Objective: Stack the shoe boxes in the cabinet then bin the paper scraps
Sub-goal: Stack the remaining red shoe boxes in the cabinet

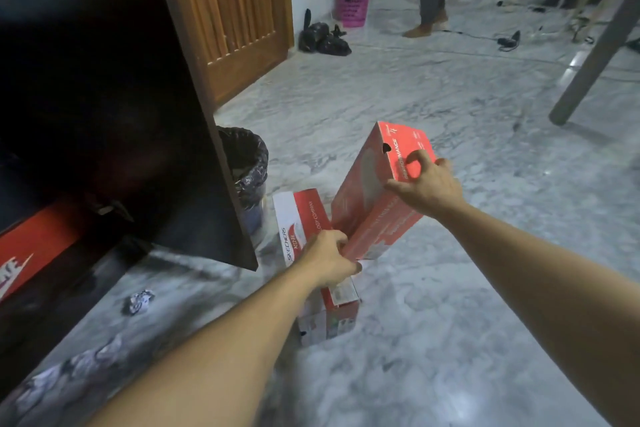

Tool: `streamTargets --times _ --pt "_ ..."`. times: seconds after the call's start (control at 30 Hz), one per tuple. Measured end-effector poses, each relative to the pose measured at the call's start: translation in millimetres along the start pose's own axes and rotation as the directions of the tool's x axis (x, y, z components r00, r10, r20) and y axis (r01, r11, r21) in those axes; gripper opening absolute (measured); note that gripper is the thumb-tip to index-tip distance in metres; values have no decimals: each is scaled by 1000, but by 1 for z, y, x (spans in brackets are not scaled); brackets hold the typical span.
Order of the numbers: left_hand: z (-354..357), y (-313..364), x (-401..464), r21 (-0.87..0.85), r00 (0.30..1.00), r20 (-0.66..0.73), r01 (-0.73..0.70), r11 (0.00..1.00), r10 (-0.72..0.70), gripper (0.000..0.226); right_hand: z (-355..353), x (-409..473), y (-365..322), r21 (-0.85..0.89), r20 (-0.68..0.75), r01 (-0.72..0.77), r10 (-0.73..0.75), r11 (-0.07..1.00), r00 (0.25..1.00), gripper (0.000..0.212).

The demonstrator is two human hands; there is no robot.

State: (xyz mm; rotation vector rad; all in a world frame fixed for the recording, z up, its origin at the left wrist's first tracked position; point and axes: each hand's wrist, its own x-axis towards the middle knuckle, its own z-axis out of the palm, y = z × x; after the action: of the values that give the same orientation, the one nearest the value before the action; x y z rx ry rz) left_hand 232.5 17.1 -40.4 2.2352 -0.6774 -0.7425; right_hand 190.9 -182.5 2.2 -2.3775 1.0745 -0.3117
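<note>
There are three shoe boxes: one red box (377, 191) held tilted, one red-and-white box (313, 253) on the floor, one orange box (38, 246) inside the cabinet. There are two bins: one black-lined bin (247, 163) and one pink basket (351, 3). Crumpled paper scraps: one clear scrap (138, 302), others blurred.

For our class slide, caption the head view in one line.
Both hands lift a tilted red cardboard shoe box off a red-and-white Skechers box beside the dark cabinet.
</note>
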Motion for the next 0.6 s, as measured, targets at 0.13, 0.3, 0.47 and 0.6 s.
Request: streamTargets --times 0.13,0.3,0.47,0.6 --pt "26 14 10 -100 1000 -27 9 995 -12 62 -29 -25 58 183 -12 -147 152 972 988 51" --pt "63 31 14 -206 996 -75 30 978 -47 53 -67 -65 137 513 56 -319 340 797 939 50" --pt "104 38 10 -356 990 -1 132 925 -142 56 -100 -103 198 527 189 -459 428 715 884 12" --pt "133 35 7 -432 985 48 168 886 -163 55 -110 -125 231 503 295 -595 523 626 800 25"
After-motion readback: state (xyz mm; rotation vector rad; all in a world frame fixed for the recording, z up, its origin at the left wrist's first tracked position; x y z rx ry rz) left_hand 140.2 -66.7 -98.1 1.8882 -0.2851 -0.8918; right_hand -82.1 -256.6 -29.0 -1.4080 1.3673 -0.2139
